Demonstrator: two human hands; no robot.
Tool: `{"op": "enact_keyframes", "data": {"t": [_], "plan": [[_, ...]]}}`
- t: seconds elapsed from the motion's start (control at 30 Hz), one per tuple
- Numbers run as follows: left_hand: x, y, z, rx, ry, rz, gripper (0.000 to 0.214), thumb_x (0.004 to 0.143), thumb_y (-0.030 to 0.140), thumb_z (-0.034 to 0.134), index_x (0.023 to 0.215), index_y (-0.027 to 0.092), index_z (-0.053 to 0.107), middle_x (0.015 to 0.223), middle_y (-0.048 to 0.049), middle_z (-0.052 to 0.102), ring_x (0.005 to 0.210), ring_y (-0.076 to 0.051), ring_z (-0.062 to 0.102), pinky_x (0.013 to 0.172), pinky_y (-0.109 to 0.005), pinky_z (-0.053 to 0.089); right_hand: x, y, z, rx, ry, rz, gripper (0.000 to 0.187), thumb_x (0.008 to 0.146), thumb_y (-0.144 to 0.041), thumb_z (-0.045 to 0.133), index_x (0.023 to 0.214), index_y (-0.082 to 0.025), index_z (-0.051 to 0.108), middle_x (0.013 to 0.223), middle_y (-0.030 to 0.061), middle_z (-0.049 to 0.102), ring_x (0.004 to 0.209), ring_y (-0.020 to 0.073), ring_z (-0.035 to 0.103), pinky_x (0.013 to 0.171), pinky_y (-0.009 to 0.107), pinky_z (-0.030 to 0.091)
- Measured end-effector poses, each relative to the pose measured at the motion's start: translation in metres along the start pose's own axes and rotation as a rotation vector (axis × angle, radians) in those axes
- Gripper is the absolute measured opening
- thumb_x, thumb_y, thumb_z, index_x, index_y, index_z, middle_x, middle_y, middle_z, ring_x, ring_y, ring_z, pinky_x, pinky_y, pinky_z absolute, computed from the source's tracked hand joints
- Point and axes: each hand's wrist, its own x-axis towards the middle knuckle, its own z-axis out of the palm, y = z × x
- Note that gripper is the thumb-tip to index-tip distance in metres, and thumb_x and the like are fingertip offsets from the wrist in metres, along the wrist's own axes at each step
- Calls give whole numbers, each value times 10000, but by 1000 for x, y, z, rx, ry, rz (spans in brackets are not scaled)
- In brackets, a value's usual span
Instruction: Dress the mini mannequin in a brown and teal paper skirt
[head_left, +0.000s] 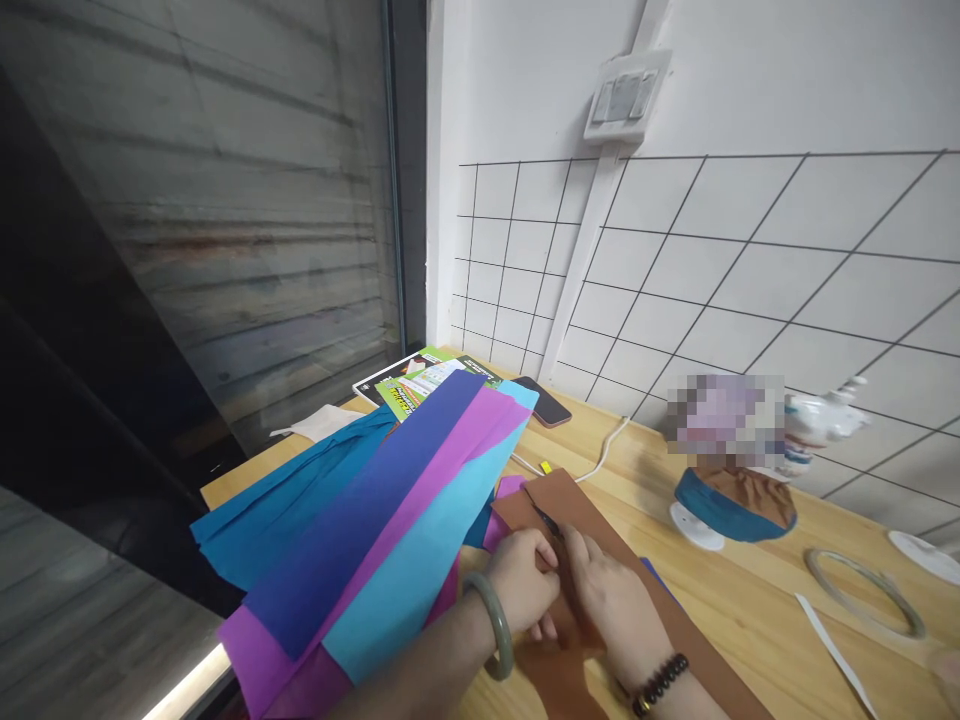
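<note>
Over the brown paper sheet (637, 570), my left hand (523, 575), with a green bangle at the wrist, has its fingers curled closed on the sheet's edge. My right hand (611, 595), wearing a dark bead bracelet, is closed around a dark tool that looks like a pair of scissors (547, 520). Only its thin pointed end shows, aimed away from me and to the left; the handles are hidden by my fingers. A narrow brown piece hangs below both hands. To the left lie layered blue (375, 500), purple (262, 650) and light-blue sheets (420, 560).
Teal folded sheets (292, 490) lie at the table's left edge. Behind are printed booklets (420, 385), a phone (546, 402) and a white cable (606, 450). On the right stand a teal-and-brown covered object (735, 510), a tape ring (862, 595) and a white strip (834, 655).
</note>
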Motion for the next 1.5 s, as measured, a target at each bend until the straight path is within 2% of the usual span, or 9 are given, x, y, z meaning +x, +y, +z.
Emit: {"op": "enact_keyframes", "data": {"t": [0.37,0.67,1.03,1.2,1.5], "plan": [[3,-7,1,-9,-2,17,203,688,108,484,876,176,457,356,95,409,284,-106,474,262,-133,316,5,-1,0,-10,49,-1,380,750,-25,391,1123,-89,424,883,125,630,758,189,628,590,252,468],[3,-3,1,10,-1,7,155,695,143,484,846,179,476,316,92,407,256,-106,446,248,-143,308,12,0,3,7,15,-14,354,760,-41,391,1106,-106,428,845,95,625,678,182,628,530,252,453],[0,-2,1,24,-10,5,151,680,109,477,817,171,474,297,94,387,261,-103,445,266,-145,330,19,-5,-3,52,10,1,357,772,-43,367,1124,-70,418,919,149,615,794,205,627,614,271,471],[3,-6,2,4,-25,26,133,661,100,479,765,180,459,313,91,396,270,-108,455,260,-155,338,21,-4,-3,83,11,-10,387,760,-34,360,1140,-83,413,928,141,619,820,190,619,653,261,463],[0,-2,0,9,-16,17,142,656,82,480,756,180,456,322,96,389,259,-96,440,261,-149,330,25,-1,4,96,39,-1,353,773,-61,359,1117,-116,416,907,118,629,762,179,627,591,244,450]]}}
